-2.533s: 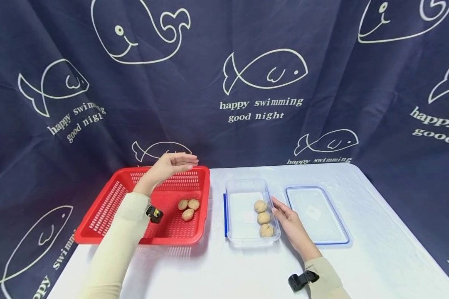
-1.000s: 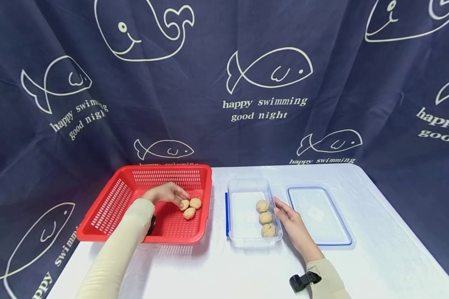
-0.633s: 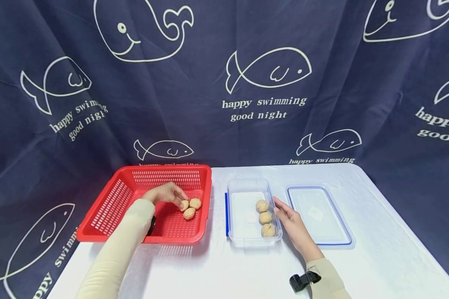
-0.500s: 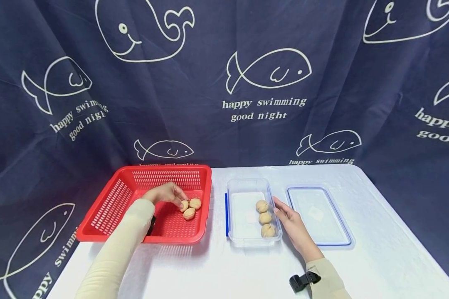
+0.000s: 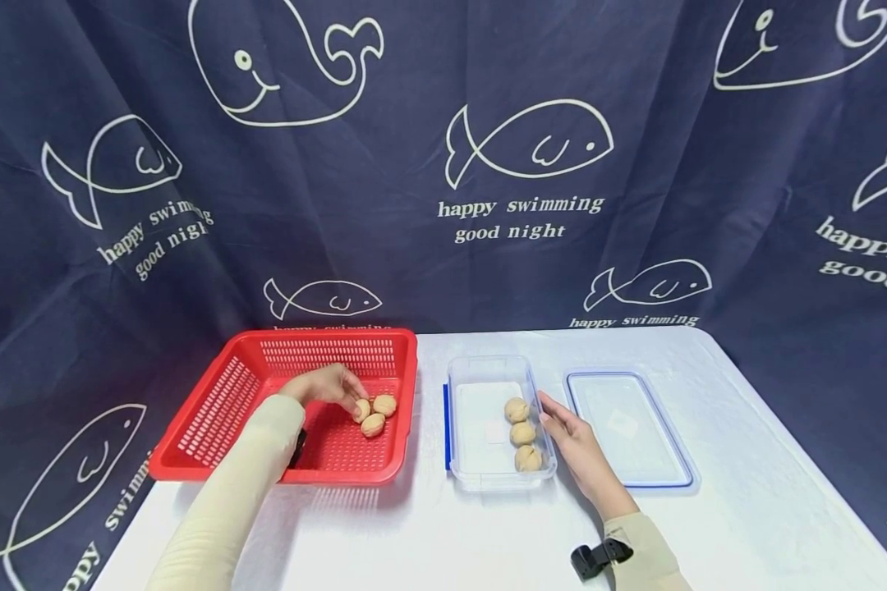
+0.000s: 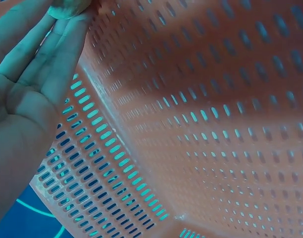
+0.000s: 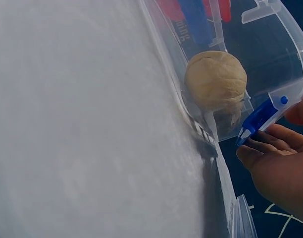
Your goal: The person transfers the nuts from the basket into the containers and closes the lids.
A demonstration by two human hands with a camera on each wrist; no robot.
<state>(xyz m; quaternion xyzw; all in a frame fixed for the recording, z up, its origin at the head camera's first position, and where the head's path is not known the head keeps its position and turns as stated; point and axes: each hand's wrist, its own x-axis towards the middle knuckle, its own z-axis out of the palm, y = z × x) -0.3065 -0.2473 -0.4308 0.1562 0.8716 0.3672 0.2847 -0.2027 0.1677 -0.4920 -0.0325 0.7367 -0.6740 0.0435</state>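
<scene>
Left hand (image 5: 328, 384): inside the red basket (image 5: 347, 476), fingers (image 6: 75, 39) and thumb pinching one walnut (image 5: 363, 411). Left wrist view shows only part of that nut, at the top edge. Two others, the front walnut (image 5: 373, 424) and the right walnut (image 5: 384, 405), lie just beside it on the basket floor, toward the right wall.

Right hand (image 5: 578, 443): at the right side of the clear box (image 5: 488, 478), fingers loosely extended against it by a blue clip (image 7: 263, 116), clasping nothing. Box upright and uncovered on the desk (image 5: 754, 492); a row of three walnuts (image 5: 522, 433) runs along its right wall. Lid (image 5: 628, 464) flat on the desk, right of the box.

Step in hand, as judged: taking up the pinched walnut. Technique notes:

- Thumb and fingertips on opposite sides of the shell, at its widest; held only near the top, a round nut would probably twist out.
- Raise straight up first, so the two neighbours are not knocked rolling.
- Mind the sleeve (image 5: 244, 484) and wrist camera (image 5: 298, 448) near the basket's front wall; gain height before any sideways travel.
- Right hand: light pressure only. A hard push could slide the box and disturb the row
</scene>
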